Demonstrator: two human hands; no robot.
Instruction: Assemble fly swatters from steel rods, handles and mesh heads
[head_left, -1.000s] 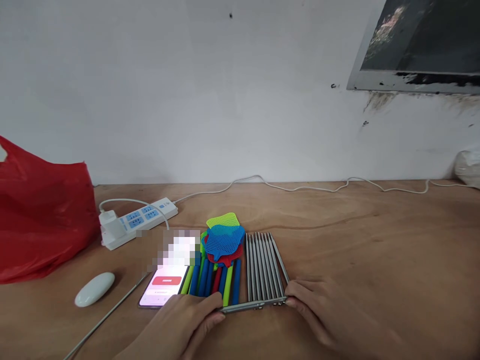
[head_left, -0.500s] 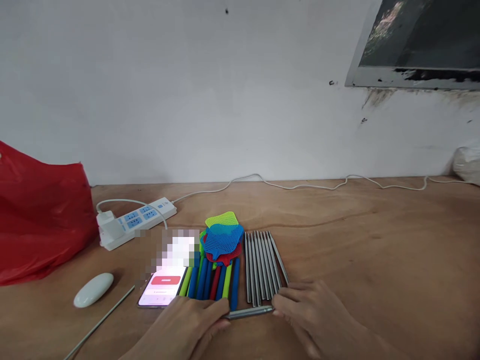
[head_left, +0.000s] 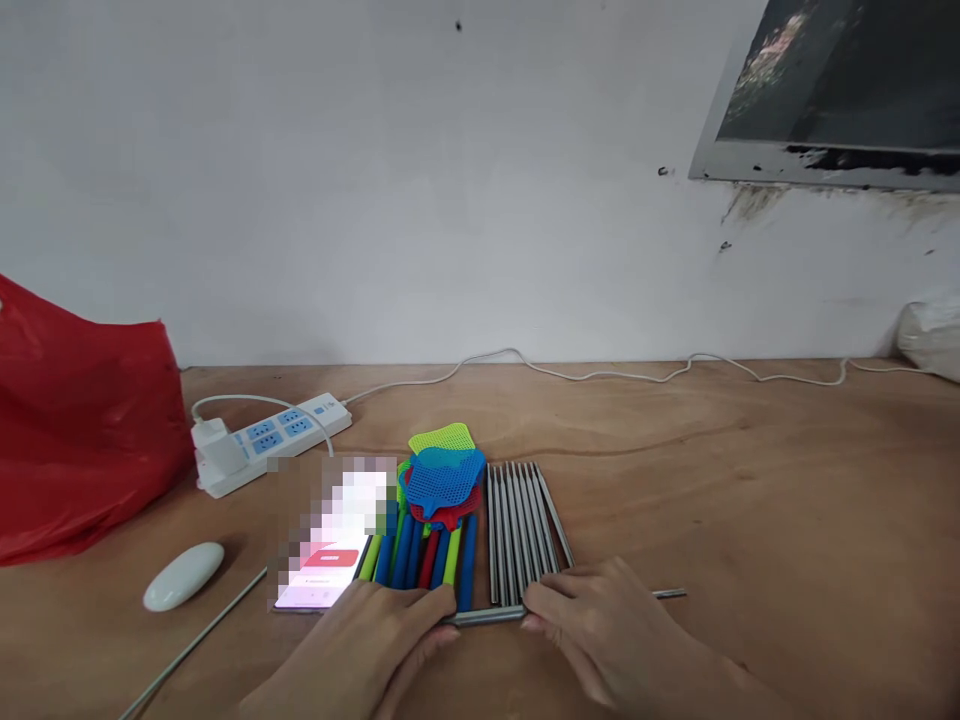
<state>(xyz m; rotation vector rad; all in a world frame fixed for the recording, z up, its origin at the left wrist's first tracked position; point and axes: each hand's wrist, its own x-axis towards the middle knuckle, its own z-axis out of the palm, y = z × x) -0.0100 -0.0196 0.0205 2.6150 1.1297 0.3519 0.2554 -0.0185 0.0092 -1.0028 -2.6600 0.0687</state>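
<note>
Held rod [head_left: 487, 616]: a metal rod lying crosswise, left to right, at the near side of the tabletop [head_left: 720, 480]; its bare middle shows between the 2 hands.
Left hand [head_left: 386, 625]: fingers [head_left: 439, 602] clamped on the rod's left end, index on the far side, thumb on the near side, the rod entering the gap between them.
Right hand [head_left: 600, 625]: fingers closed on the same rod further right, thumb to the near side; the hand hides the stretch under it.
Rod tip [head_left: 670, 593]: sticks out right of the right hand, in line with the held rod; whether it is 1 piece with it I cannot tell.
Metal rods [head_left: 521, 530]: a row just far of the held rod, pointing away, near ends close to it; the rightmost slants.
Fly swatters [head_left: 444, 480]: left of the row, heads piled at the far end, blue on top; green, blue and red handles reach toward the left hand.
Phone [head_left: 311, 595]: lit, just left of the handles.
</note>
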